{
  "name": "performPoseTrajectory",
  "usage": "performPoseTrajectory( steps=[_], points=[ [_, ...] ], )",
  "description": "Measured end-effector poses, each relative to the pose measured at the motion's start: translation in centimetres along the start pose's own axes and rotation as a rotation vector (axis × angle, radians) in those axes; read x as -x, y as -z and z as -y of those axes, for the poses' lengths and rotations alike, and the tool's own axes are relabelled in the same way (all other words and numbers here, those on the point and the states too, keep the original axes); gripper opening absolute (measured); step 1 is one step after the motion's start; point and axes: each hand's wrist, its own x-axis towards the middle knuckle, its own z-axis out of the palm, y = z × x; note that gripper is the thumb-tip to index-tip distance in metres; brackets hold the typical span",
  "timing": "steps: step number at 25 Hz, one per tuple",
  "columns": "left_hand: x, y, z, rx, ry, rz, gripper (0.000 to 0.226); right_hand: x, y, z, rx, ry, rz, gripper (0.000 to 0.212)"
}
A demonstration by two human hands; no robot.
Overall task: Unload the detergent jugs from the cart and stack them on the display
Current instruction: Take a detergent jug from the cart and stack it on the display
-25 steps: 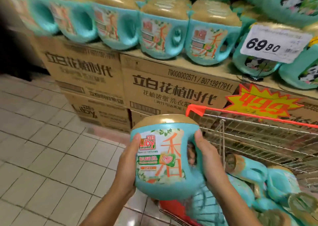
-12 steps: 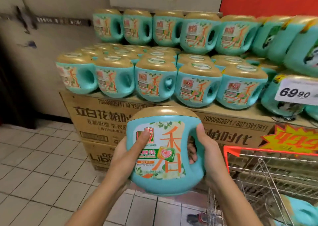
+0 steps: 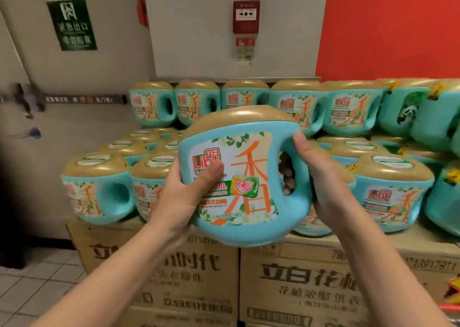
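I hold a teal detergent jug (image 3: 249,187) with a gold lid and an orange-lettered label up in front of the display. My left hand (image 3: 189,197) grips its left side, thumb across the label. My right hand (image 3: 321,177) grips the handle on its right side, fingers through the handle hole. The jug hangs above the front edge of the display, slightly tilted. Behind it, several matching jugs (image 3: 99,184) stand in rows on cardboard boxes (image 3: 298,284), with a second tier (image 3: 351,110) stacked at the back. The cart is out of view.
Jugs with a panda picture (image 3: 408,112) fill the right end of the display. A grey wall with a fire alarm box (image 3: 246,16) and a red wall (image 3: 388,28) stand behind. Tiled floor (image 3: 29,292) lies at the lower left.
Both hands have raised the jug from beside the cart up to the level of the display's jugs. My view has lifted; the cart has dropped out of sight.
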Motion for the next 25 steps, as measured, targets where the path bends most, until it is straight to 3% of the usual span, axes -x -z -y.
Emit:
performPoseTrajectory(
  steps=[3,6,8,10,12,15,17,20,25],
  points=[
    [-6.3,1.2,-1.6,-0.005,-0.071,0.035,0.098,-5.7,0.2,1.4,0.181,0.083,0.196,0.031],
    [-12.6,2.6,-1.8,-0.040,-0.147,0.042,0.085,-10.9,0.2,1.7,0.292,0.070,0.245,0.042],
    [-16.5,3.4,-1.3,-0.089,-0.184,0.026,0.085,-14.0,0.2,1.4,0.350,0.043,0.148,0.055],
    [-20.4,4.1,-0.7,-0.158,-0.217,0.025,0.099,-16.9,0.2,0.4,0.380,0.055,-0.024,0.071],
    [-23.7,4.7,-0.1,-0.279,-0.241,0.034,0.110,-19.2,0.1,-0.9,0.384,0.081,-0.134,0.069],
    [-27.8,5.2,0.9,-0.407,-0.255,0.075,0.107,-21.8,0.2,-3.0,0.351,0.096,-0.231,0.060],
    [-29.6,5.4,2.1,-0.461,-0.263,0.089,0.109,-23.4,0.3,-4.2,0.411,0.123,-0.297,0.073],
    [-31.7,5.5,4.1,-0.519,-0.276,0.055,0.108,-25.4,0.7,-5.9,0.528,0.088,-0.350,0.096],
    [-33.7,5.2,6.4,-0.493,-0.238,0.028,0.099,-27.4,1.4,-8.4,0.533,0.103,-0.337,0.086]
  ],
)
